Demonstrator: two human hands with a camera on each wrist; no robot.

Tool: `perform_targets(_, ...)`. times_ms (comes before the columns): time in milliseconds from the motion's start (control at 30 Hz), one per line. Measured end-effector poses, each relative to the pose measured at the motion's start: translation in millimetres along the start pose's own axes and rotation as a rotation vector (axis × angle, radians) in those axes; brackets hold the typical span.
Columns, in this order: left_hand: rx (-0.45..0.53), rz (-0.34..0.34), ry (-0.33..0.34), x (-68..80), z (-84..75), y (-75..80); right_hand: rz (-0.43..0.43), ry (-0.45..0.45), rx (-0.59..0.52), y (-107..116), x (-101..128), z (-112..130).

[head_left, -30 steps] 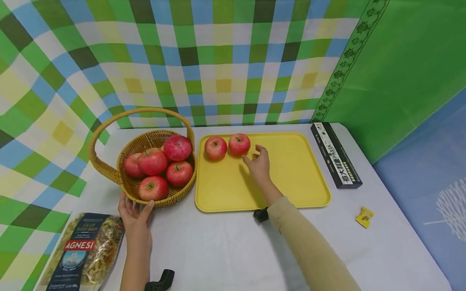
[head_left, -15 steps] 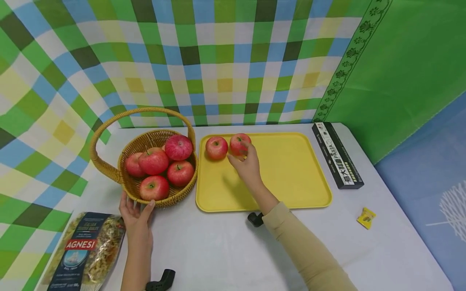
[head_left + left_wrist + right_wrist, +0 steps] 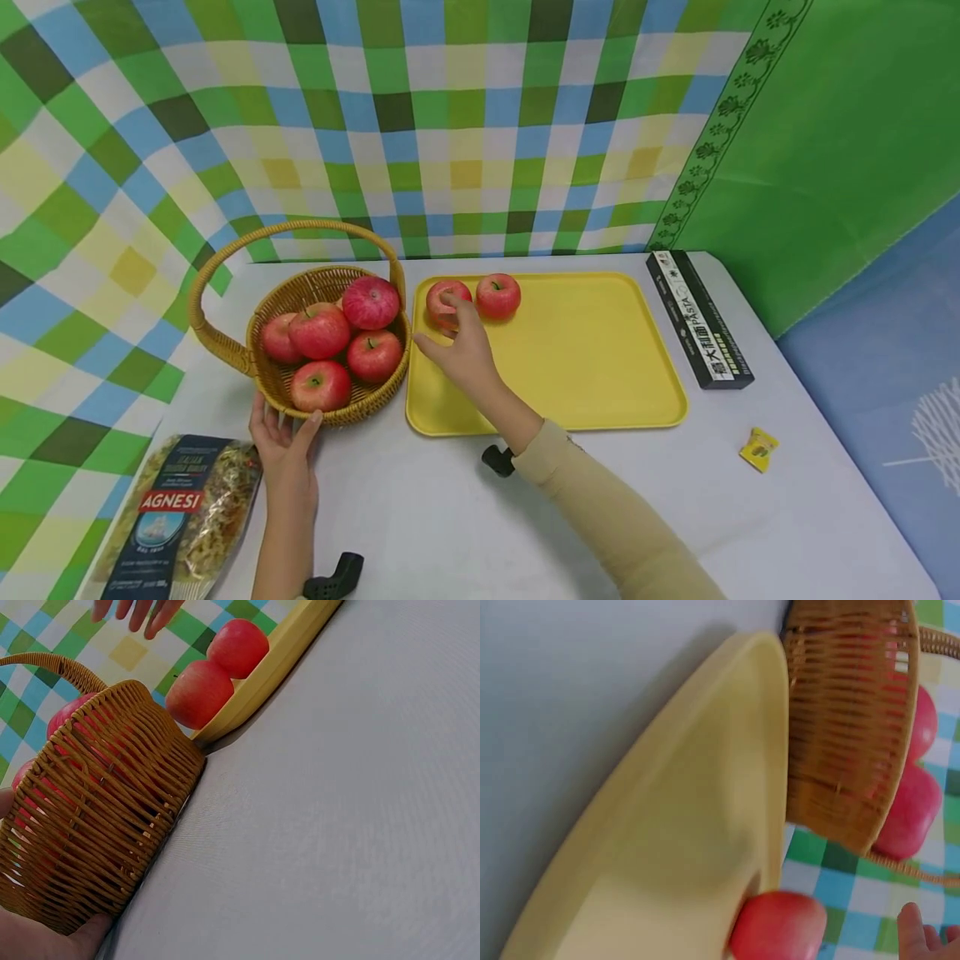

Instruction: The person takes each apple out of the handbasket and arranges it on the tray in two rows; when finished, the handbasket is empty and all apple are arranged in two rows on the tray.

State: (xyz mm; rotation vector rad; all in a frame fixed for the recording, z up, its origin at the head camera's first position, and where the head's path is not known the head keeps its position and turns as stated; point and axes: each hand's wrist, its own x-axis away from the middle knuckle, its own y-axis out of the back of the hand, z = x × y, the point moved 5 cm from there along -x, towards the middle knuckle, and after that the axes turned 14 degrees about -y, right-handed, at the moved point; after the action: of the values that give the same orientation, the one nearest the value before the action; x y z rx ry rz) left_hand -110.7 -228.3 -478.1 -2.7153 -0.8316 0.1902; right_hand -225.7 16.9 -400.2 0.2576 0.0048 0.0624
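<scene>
My left hand [image 3: 283, 450] grips the near side of a wicker basket [image 3: 375, 402], thumb at the rim and fingers lower against the wall. Red apples [image 3: 321, 386] fill the basket; several show from above. My right hand [image 3: 467, 350] hovers over the left part of a yellow tray [image 3: 585, 358], holding nothing, thumb and fingers spread. Its fingers overlap the left apple [image 3: 442, 298] on the tray in the head view. In the left wrist view that hand's fingertips [image 3: 139, 611] hang above the basket. A second apple [image 3: 498, 297] sits on the tray just right of the first.
Left of my left forearm lies a bag of Agnesi pasta [image 3: 176, 517]. A black pasta box [image 3: 699, 321] lies right of the tray, with a small yellow packet [image 3: 759, 450] nearer. The basket's tall handle [image 3: 300, 225] arches over its back. A checked cloth [image 3: 465, 125] hangs behind.
My right hand has moved left across the tray, from beside the right apple to the left apple near the basket. My left hand stays on the basket. The apples have not moved.
</scene>
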Motion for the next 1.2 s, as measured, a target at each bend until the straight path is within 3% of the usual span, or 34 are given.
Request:
perform_targets(333, -0.018, -0.008, -0.011, -0.7, 0.6, 0.4, 0.107, -0.114, -0.046, -45.2, -5.7, 7.2)
perform_targets(767, -0.029, -0.015, 0.0, -1.1, -1.3, 1.4, 0.035, -0.193, -0.059, -66.2, -18.0, 6.1)
perform_targets(1200, -0.024, -0.003, -0.003, -0.2, -2.1, 0.7, 0.029, -0.226, -0.049, -81.6, -24.2, 6.2)
